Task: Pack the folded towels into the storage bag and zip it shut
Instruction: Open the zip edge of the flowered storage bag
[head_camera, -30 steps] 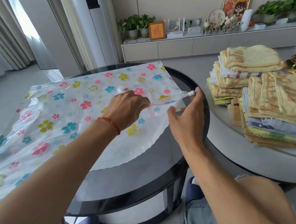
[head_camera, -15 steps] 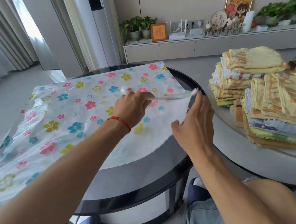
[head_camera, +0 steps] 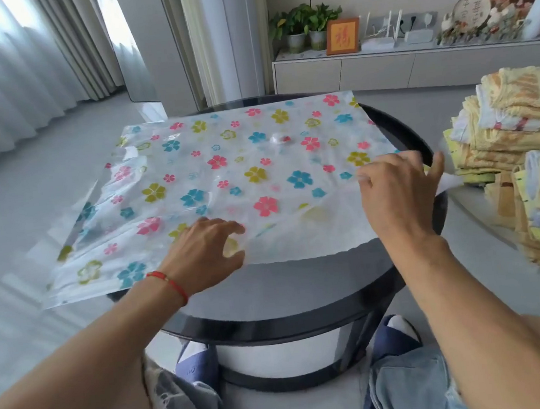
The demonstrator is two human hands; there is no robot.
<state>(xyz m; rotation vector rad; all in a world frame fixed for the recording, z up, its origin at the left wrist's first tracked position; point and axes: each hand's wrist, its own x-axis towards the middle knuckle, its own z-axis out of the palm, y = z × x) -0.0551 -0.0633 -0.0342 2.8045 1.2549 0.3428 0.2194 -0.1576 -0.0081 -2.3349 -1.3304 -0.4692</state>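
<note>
A clear plastic storage bag (head_camera: pixel 225 175) printed with coloured flowers lies flat across a round black glass table (head_camera: pixel 306 310). My left hand (head_camera: pixel 207 254) rests on the bag's near edge, fingers curled against the plastic; whether it grips the sheet I cannot tell. My right hand (head_camera: pixel 397 191) pinches the bag's right edge, near its white strip, and holds that edge slightly lifted. Folded towels (head_camera: pixel 523 157), mostly yellow, stand in two stacks on a second table to the right. No towel shows inside the bag.
A lighter round table (head_camera: pixel 488 264) carries the towel stacks at the right. A low cabinet (head_camera: pixel 381 69) with plants and frames runs along the far wall. A tall white air conditioner (head_camera: pixel 237 34) stands behind the table. My knees and blue slippers sit under the near edge.
My left hand moved from the bag's middle down to its near edge. My right hand shifted right and up along the bag's right edge. The camera view turned left.
</note>
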